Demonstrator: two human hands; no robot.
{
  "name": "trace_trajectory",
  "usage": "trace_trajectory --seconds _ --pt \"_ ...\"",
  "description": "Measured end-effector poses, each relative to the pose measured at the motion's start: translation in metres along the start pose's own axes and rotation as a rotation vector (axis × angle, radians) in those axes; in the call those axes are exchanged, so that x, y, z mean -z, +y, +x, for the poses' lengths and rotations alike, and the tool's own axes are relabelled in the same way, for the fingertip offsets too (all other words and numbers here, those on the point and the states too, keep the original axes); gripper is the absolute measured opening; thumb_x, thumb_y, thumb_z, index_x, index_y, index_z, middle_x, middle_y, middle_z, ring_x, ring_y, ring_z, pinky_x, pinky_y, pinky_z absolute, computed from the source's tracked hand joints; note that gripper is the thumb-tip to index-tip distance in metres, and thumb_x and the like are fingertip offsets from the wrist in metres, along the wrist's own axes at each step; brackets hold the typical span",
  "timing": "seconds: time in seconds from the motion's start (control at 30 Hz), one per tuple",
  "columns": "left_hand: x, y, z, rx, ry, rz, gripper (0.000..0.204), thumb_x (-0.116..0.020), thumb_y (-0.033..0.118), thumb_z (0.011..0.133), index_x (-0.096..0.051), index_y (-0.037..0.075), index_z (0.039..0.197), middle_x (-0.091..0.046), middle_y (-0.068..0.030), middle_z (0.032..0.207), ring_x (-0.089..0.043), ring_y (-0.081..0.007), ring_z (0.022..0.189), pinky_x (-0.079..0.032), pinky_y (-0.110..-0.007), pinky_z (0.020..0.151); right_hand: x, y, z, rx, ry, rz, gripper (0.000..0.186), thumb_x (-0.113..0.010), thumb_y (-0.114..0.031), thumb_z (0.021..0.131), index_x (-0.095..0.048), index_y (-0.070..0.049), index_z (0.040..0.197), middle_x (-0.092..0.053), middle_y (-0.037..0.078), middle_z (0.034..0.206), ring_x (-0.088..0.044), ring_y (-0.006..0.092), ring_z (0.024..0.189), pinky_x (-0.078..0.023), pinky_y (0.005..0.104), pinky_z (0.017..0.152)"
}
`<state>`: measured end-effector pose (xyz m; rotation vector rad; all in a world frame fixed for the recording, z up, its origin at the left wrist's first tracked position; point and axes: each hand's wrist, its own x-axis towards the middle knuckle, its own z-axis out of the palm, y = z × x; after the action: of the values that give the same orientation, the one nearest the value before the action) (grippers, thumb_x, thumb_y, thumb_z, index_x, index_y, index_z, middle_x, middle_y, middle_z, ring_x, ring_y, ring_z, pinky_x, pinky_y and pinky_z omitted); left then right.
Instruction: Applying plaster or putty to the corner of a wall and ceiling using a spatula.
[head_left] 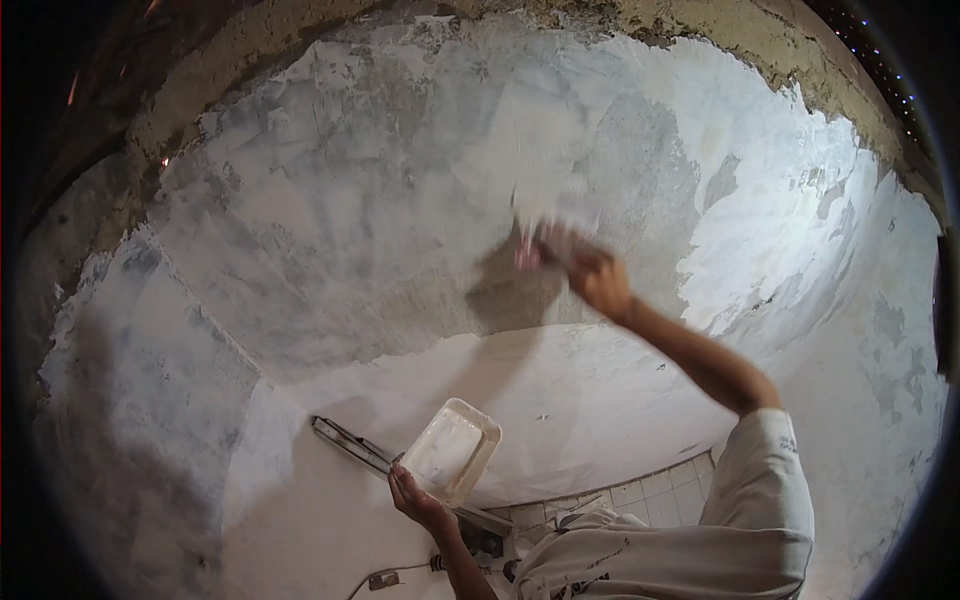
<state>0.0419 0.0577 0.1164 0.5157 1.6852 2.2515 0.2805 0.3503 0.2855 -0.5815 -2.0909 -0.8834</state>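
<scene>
My left hand (418, 498) grips the lower left edge of a shallow cream-coloured tray (492, 452) with white, wet-looking filler in it. Stretched up to the wall, my right hand (598, 283) is closed round a putty knife (527, 250), which motion blurs; something reddish shows at its end. The tool appears to be against the wall (420, 210), where a white streak runs upward from it. Patchy grey and white filler covers this wall, with a bare grey area round my hand. The tool's blade cannot be made out clearly.
Rough brown, unplastered masonry (250, 75) borders the wall along the top. A side wall (140, 380) meets it at a corner on the left. Behind the tray runs a long narrow bar (350, 440). White tiles (650, 490) and a cable (383, 580) show lower down.
</scene>
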Motion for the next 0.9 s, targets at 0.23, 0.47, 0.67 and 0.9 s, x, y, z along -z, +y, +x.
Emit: trace_trajectory --seconds 0.23,0.47,0.67,0.9 --pt "-0.004 -0.003 -0.005 -0.007 -0.057 -0.148 0.04 -0.048 0.029 0.098 -0.051 -0.008 0.113 -0.056 -0.0201 0.111 -0.056 -0.0279 0.102 -0.045 -0.039 0.091 -0.002 -0.091 -0.118 -0.068 -0.373 0.546 0.039 -0.058 0.001 0.079 -0.063 -0.009 0.116 -0.067 0.007 0.113 -0.066 0.0231 0.101 -0.057 0.0349 0.076" --pt "-0.011 0.005 -0.004 0.032 -0.095 -0.119 0.042 -0.046 0.031 0.098 -0.051 -0.008 0.114 -0.056 -0.0188 0.111 -0.056 -0.0283 0.103 -0.046 -0.04 0.091 0.076 -0.007 0.035 -0.196 0.303 0.258 0.053 -0.059 0.008 0.072 -0.06 -0.009 0.122 -0.063 0.01 0.12 -0.061 0.0271 0.111 -0.054 0.0359 0.088" --pt "-0.03 0.006 0.005 0.073 -0.172 -0.134 0.043 -0.049 0.033 0.097 -0.048 -0.003 0.12 -0.054 -0.0174 0.116 -0.055 -0.0281 0.109 -0.045 -0.043 0.095 -0.021 -0.045 -0.069 -0.172 -0.079 0.216 0.065 -0.058 0.004 0.071 -0.053 -0.016 0.132 -0.053 0.011 0.134 -0.059 0.026 0.115 -0.054 0.0362 0.089" --pt "-0.024 0.013 0.01 -0.001 -0.041 -0.141 0.041 -0.047 0.033 0.099 -0.052 -0.004 0.115 -0.056 -0.0158 0.112 -0.057 -0.0241 0.101 -0.047 -0.037 0.089 -0.017 -0.153 -0.169 -0.835 -0.184 0.893 0.017 -0.057 -0.008 0.092 -0.065 0.0 0.105 -0.069 0.017 0.1 -0.069 0.0254 0.09 -0.052 0.0331 0.079"
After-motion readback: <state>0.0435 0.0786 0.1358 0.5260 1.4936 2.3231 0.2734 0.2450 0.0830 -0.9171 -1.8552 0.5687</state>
